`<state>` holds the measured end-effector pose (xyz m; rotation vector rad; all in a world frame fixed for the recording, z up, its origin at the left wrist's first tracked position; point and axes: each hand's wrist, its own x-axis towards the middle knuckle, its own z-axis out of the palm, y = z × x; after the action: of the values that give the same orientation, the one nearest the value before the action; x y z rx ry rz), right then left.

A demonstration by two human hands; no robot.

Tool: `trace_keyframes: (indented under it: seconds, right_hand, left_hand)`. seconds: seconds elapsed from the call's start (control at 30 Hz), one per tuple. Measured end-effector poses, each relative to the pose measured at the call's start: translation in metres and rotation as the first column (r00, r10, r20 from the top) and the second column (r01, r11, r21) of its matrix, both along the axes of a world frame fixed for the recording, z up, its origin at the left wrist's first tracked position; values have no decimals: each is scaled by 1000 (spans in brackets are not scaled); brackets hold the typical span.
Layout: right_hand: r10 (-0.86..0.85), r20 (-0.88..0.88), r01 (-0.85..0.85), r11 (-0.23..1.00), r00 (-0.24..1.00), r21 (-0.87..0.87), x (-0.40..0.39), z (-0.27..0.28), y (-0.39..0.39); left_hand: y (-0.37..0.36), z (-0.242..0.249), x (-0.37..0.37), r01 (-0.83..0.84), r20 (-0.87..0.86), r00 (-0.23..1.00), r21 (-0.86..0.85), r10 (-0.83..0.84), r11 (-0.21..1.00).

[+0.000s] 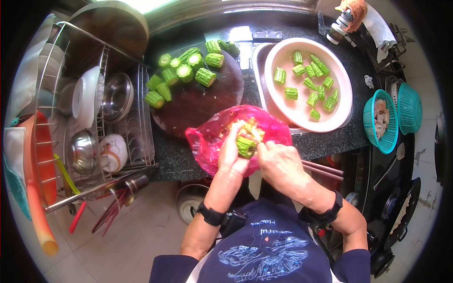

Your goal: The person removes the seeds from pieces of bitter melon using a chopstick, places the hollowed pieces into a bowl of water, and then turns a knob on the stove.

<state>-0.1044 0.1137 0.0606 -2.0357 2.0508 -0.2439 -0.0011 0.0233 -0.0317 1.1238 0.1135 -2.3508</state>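
Over a pink plastic bag (203, 150) at the counter's front edge, my left hand (231, 153) holds a piece of green bitter gourd (246, 146). My right hand (279, 162) is closed at the piece's right side, around a thin tool whose tip meets the gourd; most of the tool is hidden. Pale yellow scraps (252, 127) lie in the bag. Behind it, a round dark cutting board (207, 101) bears several gourd pieces (184, 72) at its left and back. A pale basin (309, 123) at the right contains several more pieces (291, 93).
A metal dish rack (99, 186) with bowls and plates stands at the left. Teal baskets (388, 141) sit at the right, one with pale pieces inside. A faucet (337, 32) is at the back right, and brown sticks (325, 170) jut out beside my right wrist.
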Motion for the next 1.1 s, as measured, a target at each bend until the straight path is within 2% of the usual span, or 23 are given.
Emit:
trace_keyframes:
  seconds: [0.03,0.07,0.1,0.17,0.23,0.3,0.37,0.43,0.47,0.5,0.57,0.63,0.7,0.73,0.77,0.83,0.87,0.9,0.97,1.0,1.03,1.1]
  right_hand:
    - [-41,28,42,999,999,-22,-1,6,2]
    - [-83,57,85,995,995,-45,-3,11,4]
    - [-80,56,82,996,995,-47,-7,13,5]
    - [-112,132,124,989,985,-82,-14,15,7]
    - [-127,157,144,985,979,-100,-15,11,7]
    - [-31,295,79,985,955,-152,-11,11,6]
    - [20,314,32,987,949,-159,-6,7,7]
    - [60,288,-35,995,956,-91,-4,6,8]
    - [70,313,-36,993,947,-111,-3,0,8]
    - [71,312,-37,993,948,-112,-4,-1,7]
    - [72,390,-65,997,918,-31,-4,-2,4]
    - [51,351,-62,998,935,19,0,-5,2]
    - [40,312,-65,996,949,68,1,-10,0]
    - [18,358,-33,999,934,35,-1,-13,-1]
    - [-3,403,1,1000,915,5,-3,-17,-2]
    - [-64,662,98,995,747,-15,-12,-29,-7]
    - [-142,768,121,989,624,84,-17,-32,-10]
    - [-192,843,136,981,503,142,-21,-36,-12]
    - [-278,956,230,940,94,250,-21,-36,-9]
    - [-294,955,224,934,33,280,-24,-31,-9]
    - [-293,955,219,935,38,278,-26,-26,-9]
    - [-413,906,222,878,-93,423,-27,-19,-9]
  left_hand:
    - [-3,0,5,-31,-28,999,10,31,999]
    - [-7,-1,9,-52,41,998,-18,52,999]
    - [-10,1,12,-55,40,998,-19,56,998]
    - [-15,6,19,-79,-40,995,163,86,984]
    - [-16,8,21,-75,-105,990,215,99,974]
    - [-15,14,20,-107,-152,976,294,157,950]
    - [-14,18,17,-68,-104,990,245,96,967]
    - [-14,13,19,-18,-225,972,235,72,972]
    - [-11,11,18,-34,-146,987,215,66,976]
    - [-10,12,17,-34,-147,987,213,67,976]
    - [-6,13,14,21,-72,997,82,-15,996]
    - [0,24,8,52,-133,990,92,-39,994]
    - [2,29,6,0,-162,986,155,25,988]
    - [4,27,10,40,-217,976,61,-26,997]
    - [5,29,10,39,-220,975,58,-26,998]
    - [6,39,8,56,-127,989,-165,-77,985]
    - [7,25,12,58,-185,978,-218,-100,974]
    - [7,31,18,132,-302,934,-211,-193,969]
    - [8,42,19,172,-251,937,-269,-242,948]
    - [9,45,18,167,-255,937,-272,-239,948]
    - [11,47,18,162,-203,951,-319,-234,934]
    - [14,48,20,148,-152,965,-366,-216,919]
